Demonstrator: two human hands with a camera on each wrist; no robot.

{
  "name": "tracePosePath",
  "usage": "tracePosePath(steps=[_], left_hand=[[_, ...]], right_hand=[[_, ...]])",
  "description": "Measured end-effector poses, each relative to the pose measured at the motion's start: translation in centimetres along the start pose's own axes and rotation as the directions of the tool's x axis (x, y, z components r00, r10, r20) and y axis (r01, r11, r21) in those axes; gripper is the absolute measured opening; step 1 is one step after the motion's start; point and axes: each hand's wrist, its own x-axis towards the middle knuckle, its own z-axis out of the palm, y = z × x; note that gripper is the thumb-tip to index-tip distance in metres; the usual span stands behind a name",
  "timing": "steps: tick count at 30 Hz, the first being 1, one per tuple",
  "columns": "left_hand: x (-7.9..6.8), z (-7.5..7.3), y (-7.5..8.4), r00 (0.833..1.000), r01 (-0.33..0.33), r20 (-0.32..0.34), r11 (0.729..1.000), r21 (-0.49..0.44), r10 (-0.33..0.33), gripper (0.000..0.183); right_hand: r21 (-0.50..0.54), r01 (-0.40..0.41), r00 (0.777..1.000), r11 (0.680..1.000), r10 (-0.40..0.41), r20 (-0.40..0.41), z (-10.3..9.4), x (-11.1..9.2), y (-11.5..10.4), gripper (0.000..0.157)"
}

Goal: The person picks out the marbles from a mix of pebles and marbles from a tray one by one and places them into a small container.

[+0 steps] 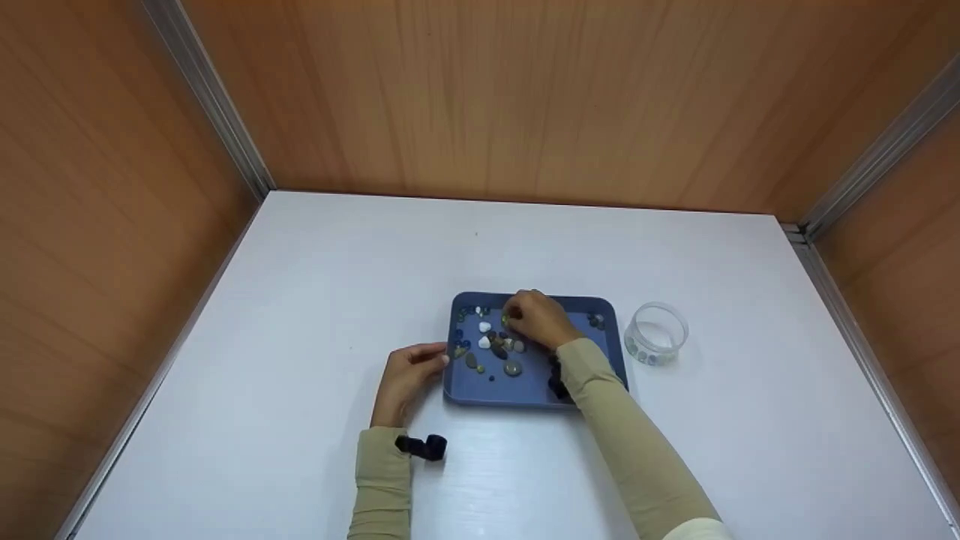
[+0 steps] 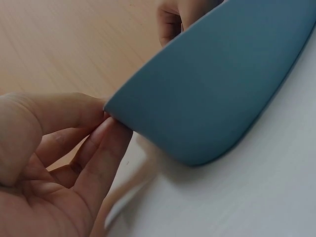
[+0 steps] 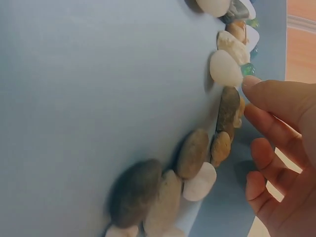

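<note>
A blue rectangular tray (image 1: 517,406) holds loose pebbles and small glass beads. My left hand (image 1: 405,379) pinches its left rim between thumb and fingers, seen closely in the left wrist view. Over the tray's far middle, my right hand (image 1: 541,319) reaches down with bent fingers. In the right wrist view, its thumb tip is right at a green glass bead (image 3: 248,69) and a white pebble (image 3: 225,69). The index fingertip sits beside a yellowish stone (image 3: 240,112). A gap shows between thumb and index finger. Larger grey stones (image 3: 136,192) lie nearby.
Right of the tray stands a clear round container (image 1: 658,304) with pale round pieces low inside. Dark beads (image 1: 596,321) lie in the tray's far right corner. Wooden panels (image 1: 480,97) border the white table (image 1: 262,360).
</note>
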Motion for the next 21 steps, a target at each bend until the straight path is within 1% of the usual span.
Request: tracePosePath(steps=[5,11,14,21], left_hand=[[0.0,0.0,0.0,1.0,0.003,-0.008,1.0,0.014,-0.003,0.026],[0.1,-0.1,0.0,1.0,0.006,-0.008,1.0,0.001,-0.006,0.027],[0.0,-0.3,-0.1,1.0,0.005,-0.005,1.0,0.002,-0.005,0.027],[0.0,-0.3,0.0,1.0,0.017,-0.011,1.0,0.005,-0.017,0.026]], right_hand=[[0.003,-0.004,1.0,1.0,0.004,-0.012,-0.4,-0.2,0.2,0.012],[-0.009,0.04,0.997,0.999,-0.041,-0.059,-1.1,-0.4,0.5,0.01],[-0.005,0.048,0.996,0.999,-0.049,-0.071,-1.4,-0.6,0.7,0.01],[0.016,0.059,0.996,0.998,-0.058,-0.071,-2.1,-1.0,1.0,0.013]])
